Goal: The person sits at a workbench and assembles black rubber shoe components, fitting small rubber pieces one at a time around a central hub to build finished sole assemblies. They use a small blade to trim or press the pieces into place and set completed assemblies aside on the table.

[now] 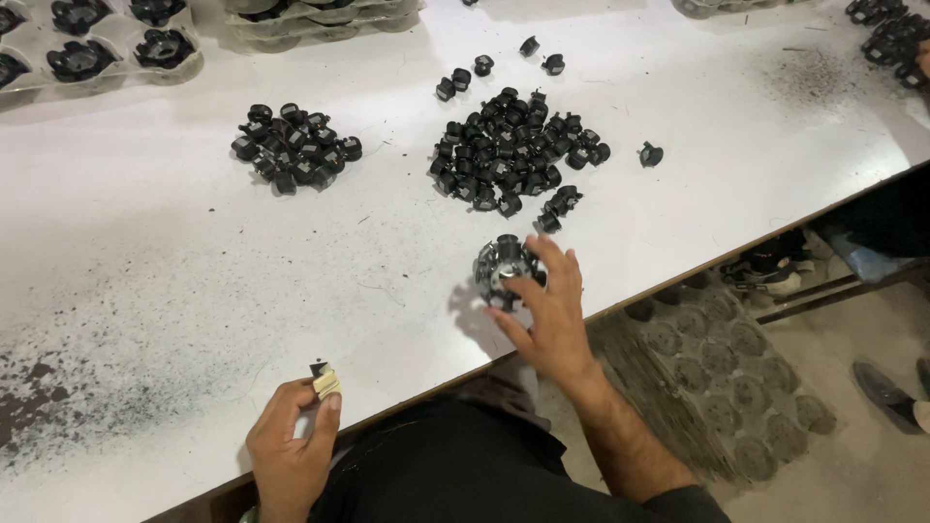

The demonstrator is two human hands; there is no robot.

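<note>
1. My right hand (pixel 547 305) lies spread on the round black and metal part (pixel 507 272), fingertips curled over its rim, near the table's (pixel 145 291) front edge.
2. It looks rigid and fairly light, with ridged, uneven sides; I judge the outer rim the safest hold, since the shiny middle may be slippery.
3. My left hand (pixel 291 450) pinches a small tan and black piece (pixel 325 381), light enough for two fingers.
4. Beyond lie a large pile of small black caps (pixel 513 150) and a smaller pile (pixel 294 147).
</note>
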